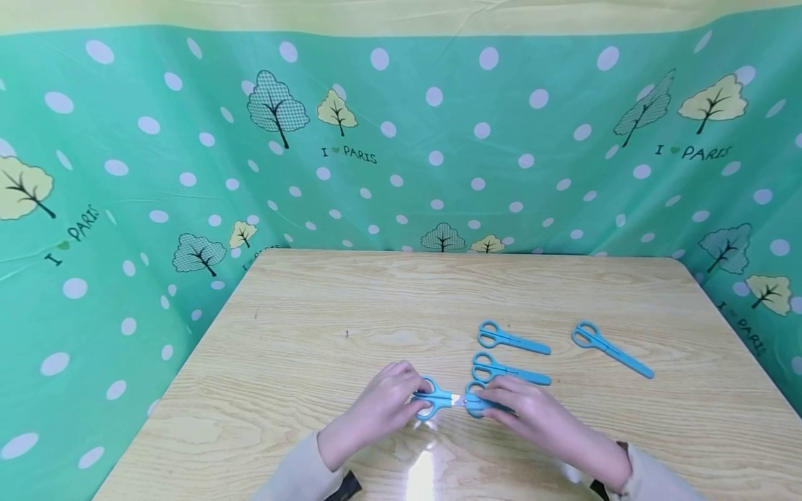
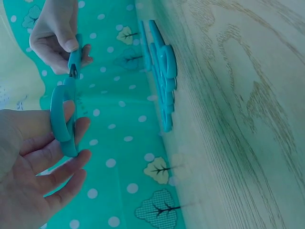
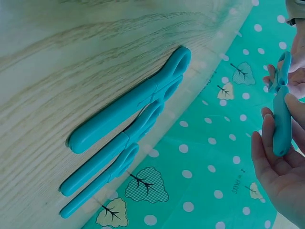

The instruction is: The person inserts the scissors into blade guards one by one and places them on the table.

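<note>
My left hand grips a pair of blue scissors by the finger loops. A short length of metal blade shows between those handles and my right hand. In the right wrist view, my right hand pinches a long blue blade cover, in line with the scissors; most of it is hidden by fingers in the head view. Both are held above the table. Behind and below the right fingers lies another pair of blue scissors, its loops showing at their left.
Further back on the wooden table lie two covered blue scissors, one behind the other. Another covered pair lies farther right, slanted. A green dotted cloth hangs along the table's back and sides.
</note>
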Demonstrator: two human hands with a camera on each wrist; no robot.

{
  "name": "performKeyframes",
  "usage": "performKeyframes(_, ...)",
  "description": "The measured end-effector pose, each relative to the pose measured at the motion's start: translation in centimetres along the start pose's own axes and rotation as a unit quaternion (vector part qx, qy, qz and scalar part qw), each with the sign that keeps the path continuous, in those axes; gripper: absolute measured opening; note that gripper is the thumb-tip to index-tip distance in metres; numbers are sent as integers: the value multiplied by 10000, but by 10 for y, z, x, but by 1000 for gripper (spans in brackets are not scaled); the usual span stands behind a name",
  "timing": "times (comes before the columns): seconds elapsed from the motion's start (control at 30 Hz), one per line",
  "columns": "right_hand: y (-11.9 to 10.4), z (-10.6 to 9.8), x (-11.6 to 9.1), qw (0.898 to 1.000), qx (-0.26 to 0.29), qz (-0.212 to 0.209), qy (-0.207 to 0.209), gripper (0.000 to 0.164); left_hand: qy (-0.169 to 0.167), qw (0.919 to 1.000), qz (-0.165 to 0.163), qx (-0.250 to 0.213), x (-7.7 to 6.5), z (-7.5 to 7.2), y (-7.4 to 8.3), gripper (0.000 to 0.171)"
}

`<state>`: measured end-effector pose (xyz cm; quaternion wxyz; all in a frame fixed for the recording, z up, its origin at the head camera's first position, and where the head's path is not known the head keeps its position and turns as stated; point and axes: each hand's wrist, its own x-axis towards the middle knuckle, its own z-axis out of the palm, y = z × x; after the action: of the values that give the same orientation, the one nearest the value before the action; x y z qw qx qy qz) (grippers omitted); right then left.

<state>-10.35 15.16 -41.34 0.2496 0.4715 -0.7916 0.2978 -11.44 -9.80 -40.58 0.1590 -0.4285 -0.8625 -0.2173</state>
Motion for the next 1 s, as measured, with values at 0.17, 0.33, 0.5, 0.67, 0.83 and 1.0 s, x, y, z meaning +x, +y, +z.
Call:
performKeyframes(0.17,1,1,0,10000,-18,-6,-6,27,46,9999,141,19,0,1,-2,16)
performKeyframes(0.33,2,1,0,10000,71,-53,-8,28,7,9999,150,11,1,1,-2,16)
performKeyframes(0.5,3,2,0,9997,178,-139,-30,28,-11,9998,192,22,1,0,-2,16)
performKeyframes(0.67,3,3,-1,9997,209,-146,-24,26,30,9997,258,15,1,1,-3,17)
performKeyframes(0.83,3,3,-1,9997,213,-87,-58,25,60,9994,348,14,2,1,-3,16)
performKeyframes(1.0,1,5,0,9996,257,-41,-101,25,100,9988,477,-95,3,3,-3,16)
